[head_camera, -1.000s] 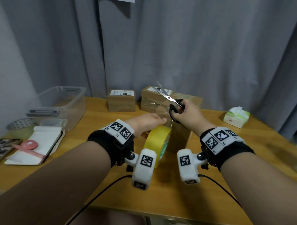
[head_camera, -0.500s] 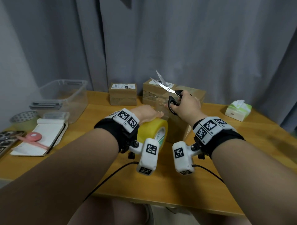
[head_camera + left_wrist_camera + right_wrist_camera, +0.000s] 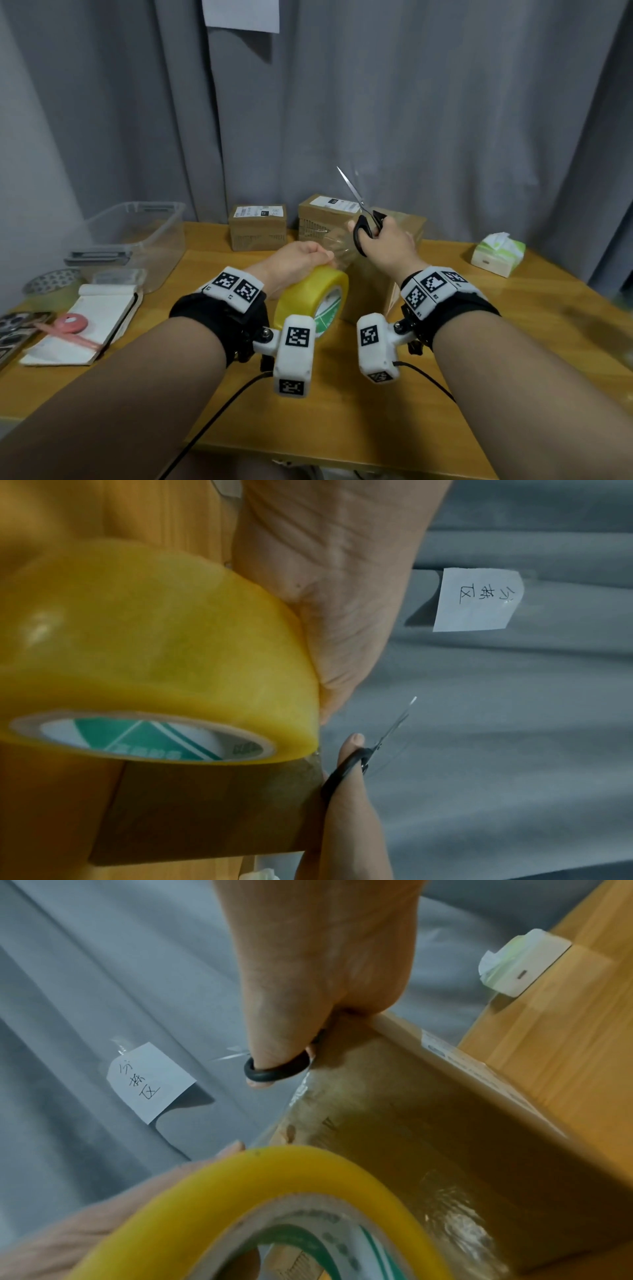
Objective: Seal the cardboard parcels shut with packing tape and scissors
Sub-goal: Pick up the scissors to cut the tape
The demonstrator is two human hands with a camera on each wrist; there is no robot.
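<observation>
Gripping the yellow tape roll (image 3: 310,294) in your left hand (image 3: 294,262), you hold the black-handled scissors (image 3: 363,219) raised in your right hand (image 3: 387,245) above the cardboard parcel (image 3: 370,284) on the wooden table (image 3: 513,325)

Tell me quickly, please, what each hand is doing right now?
Left hand: grips the yellow tape roll.
Right hand: holds the scissors by the black handles, blades pointing up.
</observation>
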